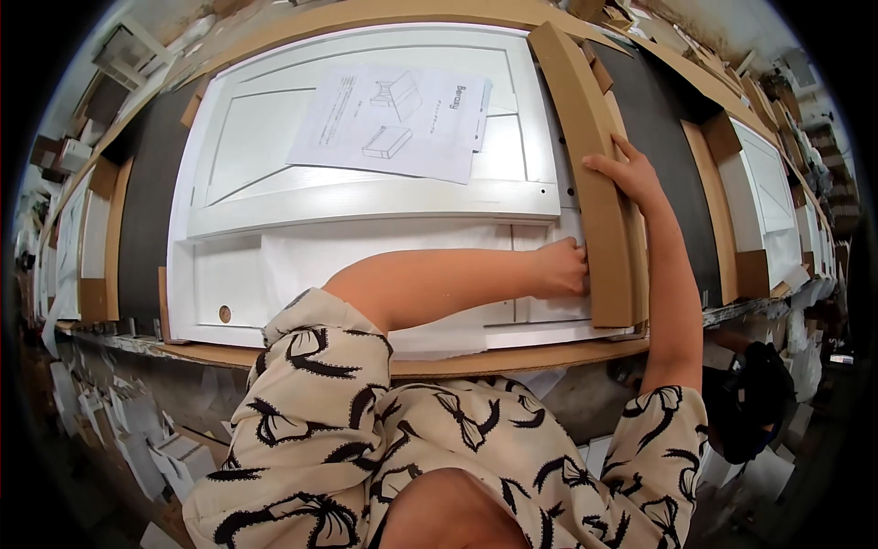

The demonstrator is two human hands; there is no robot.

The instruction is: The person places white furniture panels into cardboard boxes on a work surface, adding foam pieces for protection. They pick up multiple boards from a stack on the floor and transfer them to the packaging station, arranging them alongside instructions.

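A long folded cardboard strip stands along the right end of a white panelled furniture piece lying in an open carton. My right hand grips the strip from its right side, with the thumb across the top. Against the strip's left side, nearer to me, my left hand is closed, its fingertips hidden. What it pinches, if anything, cannot be made out. Printed sheets with line drawings of furniture lie on the white panel. Below that panel, a white recessed part shows beneath my left forearm.
Cardboard flaps edge the carton at the front. Dark belt surface shows on both sides. Another carton with a white panel stands to the right, and a similar carton to the left. A black bag-like object is at the lower right.
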